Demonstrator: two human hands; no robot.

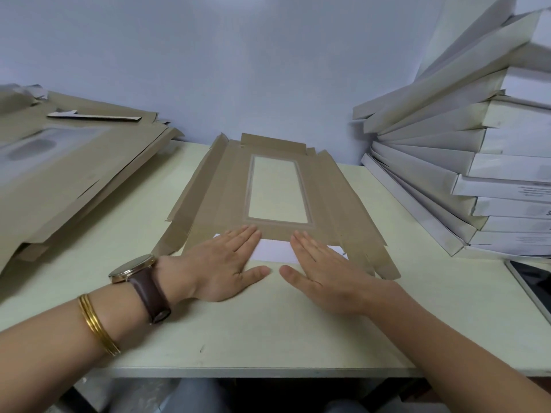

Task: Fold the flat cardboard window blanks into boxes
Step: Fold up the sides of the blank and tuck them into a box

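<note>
Two hands are lying flat on a cardboard blank (pixel 268 186) in the middle of the table (pixel 268 338); the left hand (pixel 222 265) and right hand (pixel 323 274) are pressing its near white flap (pixel 272 250), fingers spread and grasping nothing; folded boxes (pixel 465 162) are piling up at the right, their print too faint to read; more flat blanks (pixel 65 174) are sitting stacked at the left.

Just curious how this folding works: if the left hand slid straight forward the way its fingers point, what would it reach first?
The left hand lies flat on the folded white flap, fingers aimed up the blank. Sliding on, it would probably meet the clear window first.
</note>
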